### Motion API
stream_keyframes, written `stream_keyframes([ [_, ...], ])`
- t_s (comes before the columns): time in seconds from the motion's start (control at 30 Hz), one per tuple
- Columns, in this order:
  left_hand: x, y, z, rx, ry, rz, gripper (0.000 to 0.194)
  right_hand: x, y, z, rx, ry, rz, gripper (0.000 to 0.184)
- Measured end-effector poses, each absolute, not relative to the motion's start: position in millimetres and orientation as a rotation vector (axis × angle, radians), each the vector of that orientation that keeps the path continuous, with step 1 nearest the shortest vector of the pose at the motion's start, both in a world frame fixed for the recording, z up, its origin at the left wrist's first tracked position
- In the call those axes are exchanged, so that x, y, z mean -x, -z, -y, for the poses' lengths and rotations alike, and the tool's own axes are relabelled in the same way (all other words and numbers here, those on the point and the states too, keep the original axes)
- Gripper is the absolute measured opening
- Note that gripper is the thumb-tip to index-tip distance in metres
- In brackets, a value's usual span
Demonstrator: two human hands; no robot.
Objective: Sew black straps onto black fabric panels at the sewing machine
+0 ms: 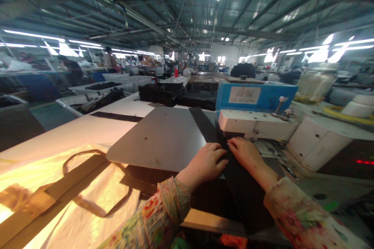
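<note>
A long black strip of material (244, 190) runs from the front edge of the table up beside the machine's head. My left hand (204, 163) is closed at the strip's left edge, its fingers bent and thumb toward the right. My right hand (245, 151) has its fingertips pressed together on the strip's right side, close to the machine head (242, 121). The fingertips of both hands are partly hidden. A narrower dark band (203, 124) lies across the grey metal plate (160, 136), left of the machine.
Folded black pieces (160, 92) are stacked behind the plate. A blue box (257, 95) with a paper label stands over the machine. Brown straps (58, 183) lie on clear plastic at left. A thread cone (359, 106) is at right; people work far left.
</note>
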State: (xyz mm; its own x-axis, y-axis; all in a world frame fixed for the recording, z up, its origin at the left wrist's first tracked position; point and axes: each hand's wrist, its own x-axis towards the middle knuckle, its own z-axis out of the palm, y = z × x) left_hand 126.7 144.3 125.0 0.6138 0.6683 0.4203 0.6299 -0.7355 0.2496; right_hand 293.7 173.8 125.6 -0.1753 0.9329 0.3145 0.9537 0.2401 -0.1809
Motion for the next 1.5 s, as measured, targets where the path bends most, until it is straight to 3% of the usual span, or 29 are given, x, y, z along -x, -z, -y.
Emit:
stream_keyframes([
  [1.07, -126.5, -127.1, -145.9, -2.735, -0.756, -1.089, 0.034, -291.3, -127.2, -171.9, 1.773, 0.189, 2.188, 0.021],
  [1.5, -129.1, -131.8, -152.9, -2.74, -0.683, -1.253, 0.028, -292.8, -124.3, -174.5, 1.741, 0.248, 2.208, 0.021],
])
